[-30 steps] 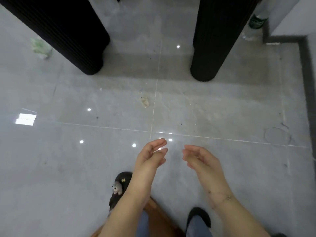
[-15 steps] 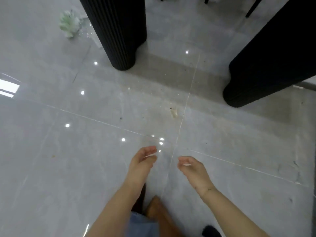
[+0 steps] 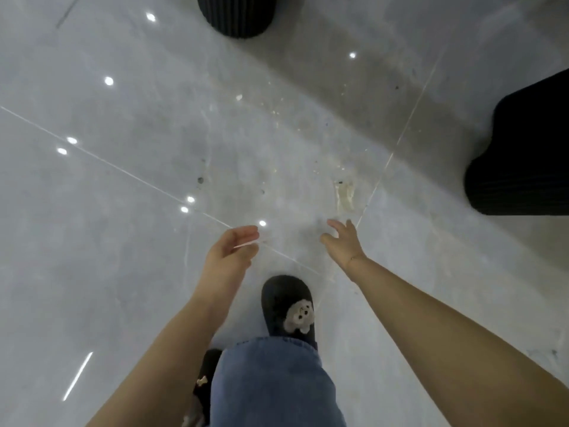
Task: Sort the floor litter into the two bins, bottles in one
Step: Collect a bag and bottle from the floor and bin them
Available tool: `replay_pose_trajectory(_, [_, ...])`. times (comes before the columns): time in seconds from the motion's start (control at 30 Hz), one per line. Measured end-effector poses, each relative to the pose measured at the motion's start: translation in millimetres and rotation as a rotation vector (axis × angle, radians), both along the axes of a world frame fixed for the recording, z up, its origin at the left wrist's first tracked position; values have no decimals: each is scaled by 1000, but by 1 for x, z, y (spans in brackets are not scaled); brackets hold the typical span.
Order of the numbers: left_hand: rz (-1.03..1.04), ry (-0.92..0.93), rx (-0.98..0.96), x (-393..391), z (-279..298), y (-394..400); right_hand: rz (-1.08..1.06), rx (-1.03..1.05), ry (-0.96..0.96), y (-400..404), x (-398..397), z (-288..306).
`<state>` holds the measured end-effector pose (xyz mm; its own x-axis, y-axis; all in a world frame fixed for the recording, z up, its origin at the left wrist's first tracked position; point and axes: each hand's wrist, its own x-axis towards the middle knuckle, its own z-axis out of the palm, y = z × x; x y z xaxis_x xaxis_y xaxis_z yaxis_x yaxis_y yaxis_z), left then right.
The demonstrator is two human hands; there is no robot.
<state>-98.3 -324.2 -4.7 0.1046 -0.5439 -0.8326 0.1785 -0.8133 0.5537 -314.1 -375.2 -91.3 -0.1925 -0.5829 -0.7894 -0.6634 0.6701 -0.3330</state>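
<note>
— Grey glossy tile floor (image 3: 129,272), ceiling lights reflecting off it. Where's the litter?

— One small clear-yellowish scrap (image 3: 345,195), looks like a crumpled wrapper, flat on the tile just left of a grout line. Can't tell exactly what it is. No bottle in sight from here.

— And the hands?

— Both out front, over the floor, nothing in either. Right hand (image 3: 341,241) w/ fingers spread and reaching fwd, tips just short of the scrap, not touching it. Thin bracelet at the wrist. Left hand (image 3: 229,251) loosely curved, thumb and fingers apart, palm turned inward, empty.

— Bins?

— Two black ribbed bins, only bottoms showing. One bin (image 3: 237,16) at top centre, well away from the scrap. Other bin (image 3: 520,167) at the right edge, nearer the scrap but still apart from it.

— Person's stance?

— Mid-step, I'd say: blue jeans leg (image 3: 274,383) fwd, black slipper (image 3: 283,300) w/ a small fuzzy grey dog charm on top, planted between the two forearms. Second black slipper (image 3: 206,377) mostly hidden behind the jeans, lower left. Few dark specks and bits of grit scattered on the tile beyond the scrap.
</note>
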Motion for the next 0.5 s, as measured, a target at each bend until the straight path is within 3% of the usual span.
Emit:
replay_pose_trajectory(0.1, [31,5,-16,0,-44,-22,56,-57,75,-34,-16,-49])
replay_pose_trajectory(0.27, [241,-64,-26,5,-84,-35,267,44,197,-46,-26,-96])
replay_pose_trajectory(0.4, [292,0,-4,12,-83,-26,158,-3,166,-40,-27,-93])
replay_pose_trajectory(0.5, [330,16,33,22,-55,-14,37,-136,69,-31,1,-47])
